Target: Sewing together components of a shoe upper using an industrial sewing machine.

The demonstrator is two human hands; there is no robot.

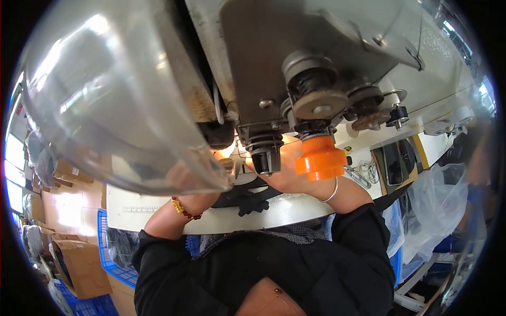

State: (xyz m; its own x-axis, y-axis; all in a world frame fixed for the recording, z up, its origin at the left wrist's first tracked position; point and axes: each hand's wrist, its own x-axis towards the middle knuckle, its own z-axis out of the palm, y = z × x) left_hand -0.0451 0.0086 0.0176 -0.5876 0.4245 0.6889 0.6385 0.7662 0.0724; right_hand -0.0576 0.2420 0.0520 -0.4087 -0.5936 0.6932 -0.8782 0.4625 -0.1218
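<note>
Both of my hands reach in under the head of a sewing machine (253, 68), on either side of its lit needle area. Seen through a curved clear plastic shield (113, 105), my left hand (192, 179) is blurred and its fingers cannot be made out. My right hand (282, 171) lies behind the tension knobs and an orange knob (320, 158), which hide its fingers. Between my wrists a black fabric piece (245, 199) with a jagged edge lies on the white table (211, 222). Whether either hand grips it is hidden.
A blue crate (113, 266) with dark material stands left of the table, near cardboard boxes (79, 268). On the right are a tray holding a phone-like dark object (392, 163), coiled cord (367, 171) and clear plastic bags (435, 203). A ruler strip (138, 209) runs along the table.
</note>
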